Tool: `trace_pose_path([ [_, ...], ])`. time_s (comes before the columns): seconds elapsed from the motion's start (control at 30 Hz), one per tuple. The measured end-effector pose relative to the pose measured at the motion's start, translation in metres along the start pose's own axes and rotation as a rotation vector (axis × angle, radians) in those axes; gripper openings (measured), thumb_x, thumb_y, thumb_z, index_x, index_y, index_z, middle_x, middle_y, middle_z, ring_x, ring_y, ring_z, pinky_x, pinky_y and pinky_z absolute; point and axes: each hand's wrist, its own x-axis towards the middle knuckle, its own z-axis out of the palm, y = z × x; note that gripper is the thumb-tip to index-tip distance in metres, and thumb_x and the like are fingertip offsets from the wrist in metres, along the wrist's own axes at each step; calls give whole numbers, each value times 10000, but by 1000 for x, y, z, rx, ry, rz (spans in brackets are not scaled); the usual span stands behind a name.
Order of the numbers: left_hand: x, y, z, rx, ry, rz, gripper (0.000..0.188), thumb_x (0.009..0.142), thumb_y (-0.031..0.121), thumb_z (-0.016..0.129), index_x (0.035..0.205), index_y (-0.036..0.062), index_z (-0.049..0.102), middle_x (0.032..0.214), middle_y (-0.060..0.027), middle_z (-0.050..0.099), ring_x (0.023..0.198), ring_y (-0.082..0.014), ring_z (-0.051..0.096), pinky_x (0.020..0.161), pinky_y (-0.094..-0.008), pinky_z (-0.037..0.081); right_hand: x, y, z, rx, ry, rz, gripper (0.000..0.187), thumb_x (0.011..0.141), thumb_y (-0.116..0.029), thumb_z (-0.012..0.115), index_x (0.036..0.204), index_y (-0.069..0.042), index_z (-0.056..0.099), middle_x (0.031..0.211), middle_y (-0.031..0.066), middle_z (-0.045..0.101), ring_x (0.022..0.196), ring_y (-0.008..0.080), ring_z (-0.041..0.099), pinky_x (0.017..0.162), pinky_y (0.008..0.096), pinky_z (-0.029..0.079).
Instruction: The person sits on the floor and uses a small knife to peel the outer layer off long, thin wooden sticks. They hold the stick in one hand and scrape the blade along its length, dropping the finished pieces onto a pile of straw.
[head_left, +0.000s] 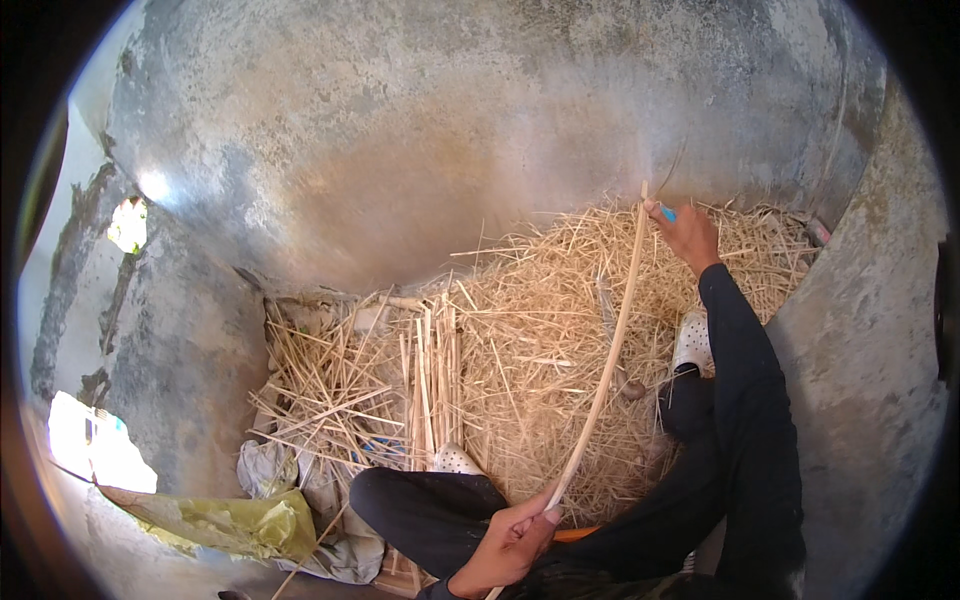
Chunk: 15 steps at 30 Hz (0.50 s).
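With twelve o'clock at the top of the view, the long, narrow strip of pale tan, wood-like material [606,388] runs from about six o'clock up to between two and three, bowing slightly, over the loose heap of straw-coloured shavings [545,345]. The left hand [512,542], near six o'clock, holds the strip's lower part, thumb pressed along it and fingers folded beneath. The right hand [690,238], between two and three o'clock, is at the upper end: its fingers are curled narrow around a small bright-blue object [668,213], mostly hidden in the grip, and their tips meet the strip just below its end; whether they also pinch it, I cannot tell. The person sits with black-clad legs [430,508] bent; one white, perforated shoe [692,342] shows just past three o'clock, on the shavings. Towards seven o'clock from the middle, a row of straight, pale tan sticks [430,375] lies side by side, and at eight a tangle of thinner, straw-coloured sticks [320,365] spreads beside it. Between seven and eight, farther out, is a crumpled, translucent yellow-green plastic sheet [245,525]. A mottled grey-brown wall [470,110] fills twelve o'clock.
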Motion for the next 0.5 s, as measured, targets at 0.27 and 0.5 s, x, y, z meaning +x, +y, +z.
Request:
trace_pose_path([
  [0.27,-7,1,4,295,74,-92,468,958,176,511,1401,93,386,624,79,431,489,-25,340,461,-178,295,2,56,50,205,-20,263,905,795,-811,248,656,6,611,537,143,540,566,317,600,529,464,405],
  [0.5,19,16,-28,-238,229,144,401,971,109,454,1363,36,412,520,26,367,411,-50,305,453,-200,316,-69,-57,21,457,-396,-221,746,853,-720,351,465,-88,425,460,9,359,421,160,344,430,362,242],
])
